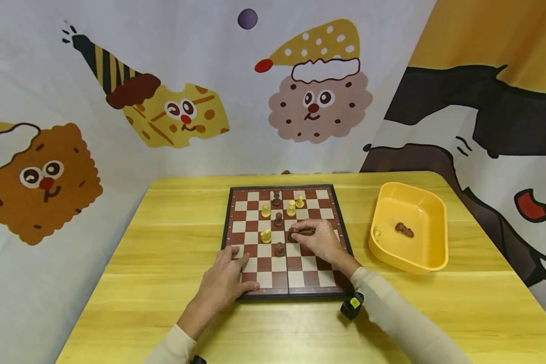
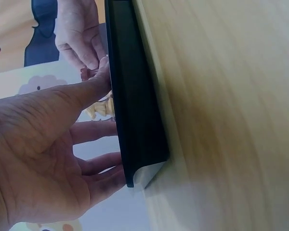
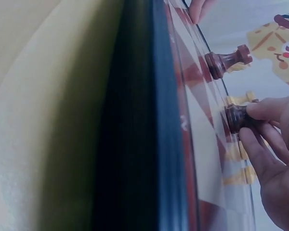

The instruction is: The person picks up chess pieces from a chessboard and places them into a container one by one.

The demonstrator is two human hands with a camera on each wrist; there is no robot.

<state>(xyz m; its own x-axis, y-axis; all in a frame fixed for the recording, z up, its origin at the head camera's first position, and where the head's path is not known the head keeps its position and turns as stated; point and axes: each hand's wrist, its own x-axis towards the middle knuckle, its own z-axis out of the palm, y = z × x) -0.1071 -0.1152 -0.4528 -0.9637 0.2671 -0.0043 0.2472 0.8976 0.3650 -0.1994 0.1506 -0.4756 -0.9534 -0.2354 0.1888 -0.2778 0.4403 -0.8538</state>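
My right hand (image 1: 319, 238) pinches a dark brown chess piece (image 3: 235, 118) between thumb and fingers, its base at the surface of the chessboard (image 1: 265, 279). Fingers cover its upper part, so its kind cannot be told. At the board's near left corner, my left hand (image 1: 224, 275) rests with spread fingers, touching the edge and squares. A brown rook (image 3: 226, 62) stands upright close to the pinched piece. Left of it is a yellow chess piece (image 1: 266, 236). Farther back stand a brown pawn-like piece (image 1: 279, 219), a taller brown piece (image 1: 276, 198) and several yellow pieces (image 1: 291, 208).
On the right of the wooden table (image 1: 164, 323) is a yellow plastic tub (image 1: 440, 237). A brown chess piece (image 1: 404, 230) lies inside it, with a yellow piece (image 1: 377, 233) by its left wall. A cartoon-printed cloth (image 1: 236, 151) hangs behind the table.
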